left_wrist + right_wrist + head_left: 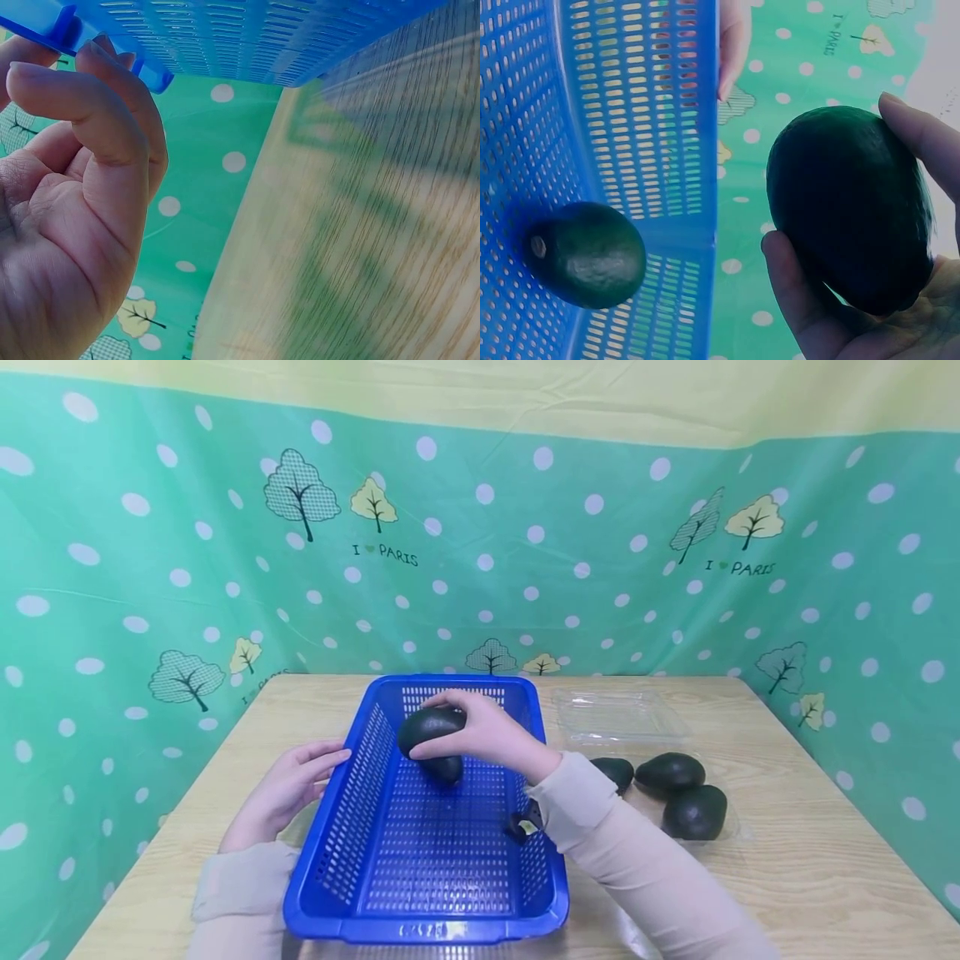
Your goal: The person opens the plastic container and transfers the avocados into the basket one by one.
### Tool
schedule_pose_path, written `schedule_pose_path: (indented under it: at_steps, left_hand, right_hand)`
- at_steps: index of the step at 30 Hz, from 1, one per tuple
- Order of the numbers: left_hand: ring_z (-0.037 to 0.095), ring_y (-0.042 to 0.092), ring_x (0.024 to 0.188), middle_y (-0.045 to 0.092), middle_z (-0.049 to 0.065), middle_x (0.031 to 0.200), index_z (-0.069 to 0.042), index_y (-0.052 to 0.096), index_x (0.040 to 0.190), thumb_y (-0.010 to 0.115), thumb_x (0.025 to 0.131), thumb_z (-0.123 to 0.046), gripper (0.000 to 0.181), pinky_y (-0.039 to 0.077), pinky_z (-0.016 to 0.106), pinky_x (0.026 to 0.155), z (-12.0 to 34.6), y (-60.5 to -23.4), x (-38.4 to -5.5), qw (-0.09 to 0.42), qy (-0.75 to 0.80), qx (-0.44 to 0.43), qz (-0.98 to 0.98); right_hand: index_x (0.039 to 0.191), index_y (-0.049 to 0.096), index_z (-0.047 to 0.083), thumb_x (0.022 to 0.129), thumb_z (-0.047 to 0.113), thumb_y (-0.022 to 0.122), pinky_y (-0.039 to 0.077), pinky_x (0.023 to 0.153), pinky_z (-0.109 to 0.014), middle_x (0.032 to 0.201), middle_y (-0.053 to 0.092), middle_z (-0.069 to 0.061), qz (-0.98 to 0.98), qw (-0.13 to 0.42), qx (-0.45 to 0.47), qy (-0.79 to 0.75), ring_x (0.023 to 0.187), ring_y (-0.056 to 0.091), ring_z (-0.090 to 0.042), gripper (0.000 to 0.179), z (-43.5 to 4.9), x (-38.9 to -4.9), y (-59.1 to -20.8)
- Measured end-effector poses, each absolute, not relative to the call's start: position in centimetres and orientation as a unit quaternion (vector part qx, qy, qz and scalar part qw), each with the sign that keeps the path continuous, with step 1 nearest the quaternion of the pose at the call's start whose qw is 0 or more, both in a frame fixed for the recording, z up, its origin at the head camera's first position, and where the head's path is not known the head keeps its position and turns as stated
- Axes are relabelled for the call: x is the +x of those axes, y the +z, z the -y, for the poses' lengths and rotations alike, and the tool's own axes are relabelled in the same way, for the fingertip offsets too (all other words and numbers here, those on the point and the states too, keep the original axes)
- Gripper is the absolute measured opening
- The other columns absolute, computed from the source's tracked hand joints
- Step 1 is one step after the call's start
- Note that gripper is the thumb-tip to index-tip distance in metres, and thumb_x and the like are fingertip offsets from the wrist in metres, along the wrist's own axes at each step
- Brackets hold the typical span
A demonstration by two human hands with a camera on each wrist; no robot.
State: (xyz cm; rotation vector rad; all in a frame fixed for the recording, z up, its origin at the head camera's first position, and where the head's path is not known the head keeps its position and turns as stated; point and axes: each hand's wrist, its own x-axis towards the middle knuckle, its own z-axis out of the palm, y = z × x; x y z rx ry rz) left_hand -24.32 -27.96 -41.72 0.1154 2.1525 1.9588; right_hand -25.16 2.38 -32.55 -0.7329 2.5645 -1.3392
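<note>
A blue perforated plastic basket [442, 931] stands on the wooden table. Over its far half my right hand [483, 735] holds a dark green avocado [431, 731], thumb on one side and fingers on the other. In the right wrist view this avocado [847, 206] is close up, and a second avocado [589, 255] lies in the basket with its stem end showing. Outside the basket's left side is my left hand [300, 781], its curled fingers gripping the rim. The left wrist view shows those bent fingers [116, 112] below the blue edge.
Right of the basket, several dark avocados [693, 810] lie on the table, partly behind my right sleeve [637, 852]. A clear plastic container [618, 714] is at the back right. A dark item [517, 827] shows beside my right cuff. Green dotted cloth [480, 568] surrounds the table.
</note>
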Motion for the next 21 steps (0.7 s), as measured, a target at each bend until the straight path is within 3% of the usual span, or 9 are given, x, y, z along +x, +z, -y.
schedule_pose_path:
  at_steps: [9, 21]
  left_hand:
    - [0.009, 0.068, 0.094, 0.072, -0.01, 0.102, 0.005, 0.048, 0.138, 0.059, 0.101, -0.029, 0.052, 0.056, 0.027, 0.084, 27.8, -41.7, -24.3, 0.112, 0.663, 0.04, -0.739]
    - [0.009, 0.068, 0.093, 0.072, -0.011, 0.101, 0.003, 0.052, 0.135, 0.058, 0.101, -0.027, 0.045, 0.055, 0.028, 0.083, 28.0, -41.6, -24.2, 0.115, 0.669, 0.044, -0.733]
  right_hand:
    - [0.13, 0.062, 0.02, 0.072, 0.036, 0.088, 0.052, 0.088, -0.036, 0.128, 0.063, -0.002, -0.855, 0.083, -0.259, -0.442, 0.108, 0.061, -0.019, 0.066, -0.9, -25.4, -33.6]
    - [0.13, 0.061, 0.018, 0.074, 0.036, 0.087, 0.052, 0.088, -0.033, 0.127, 0.064, -0.001, -0.859, 0.077, -0.276, -0.425, 0.106, 0.061, -0.015, 0.065, 0.5, -25.4, -35.1]
